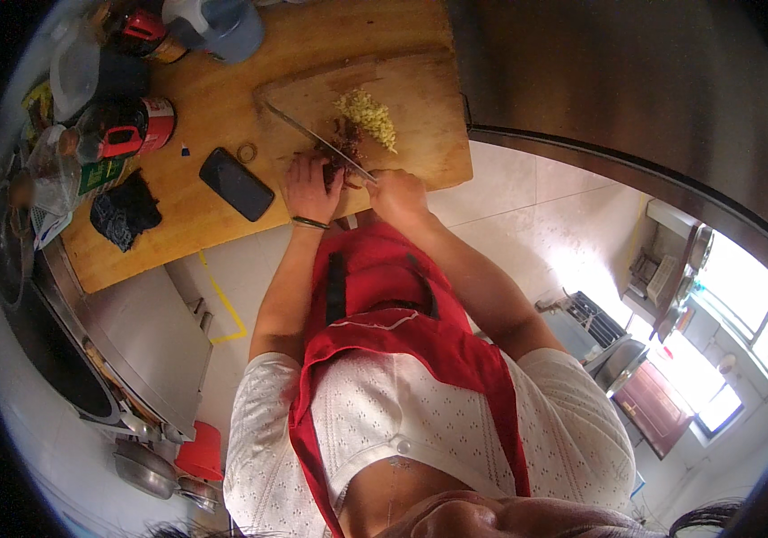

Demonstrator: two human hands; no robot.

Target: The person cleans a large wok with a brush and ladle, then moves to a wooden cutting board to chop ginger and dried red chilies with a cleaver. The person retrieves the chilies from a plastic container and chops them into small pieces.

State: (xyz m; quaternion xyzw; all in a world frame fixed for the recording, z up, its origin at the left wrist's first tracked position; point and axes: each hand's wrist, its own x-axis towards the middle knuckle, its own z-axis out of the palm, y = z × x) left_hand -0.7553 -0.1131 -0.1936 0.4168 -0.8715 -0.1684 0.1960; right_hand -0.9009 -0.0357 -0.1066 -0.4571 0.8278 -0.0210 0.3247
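Note:
My right hand [398, 196] is closed around the handle of a kitchen knife [316, 139], whose blade points up and to the left across a wooden cutting board [431, 121]. Under and beside the blade lies dark reddish-brown chopped food [349, 144]; its kind I cannot tell. My left hand [310, 185] rests at the board's near edge, fingertips forward and thumb against the dark pieces, with a dark bracelet on the wrist. Beyond the knife sits a pile of pale yellow minced food [369, 116], perhaps garlic or ginger.
On the wooden table [222, 101] to the left lie a black smartphone [236, 184], a roll of tape [246, 152] and a crumpled black plastic bag [125, 210]. Red-labelled bottles [155, 124] and a blue plastic jug [232, 30] stand farther left. A large metal surface [592, 67] borders the right.

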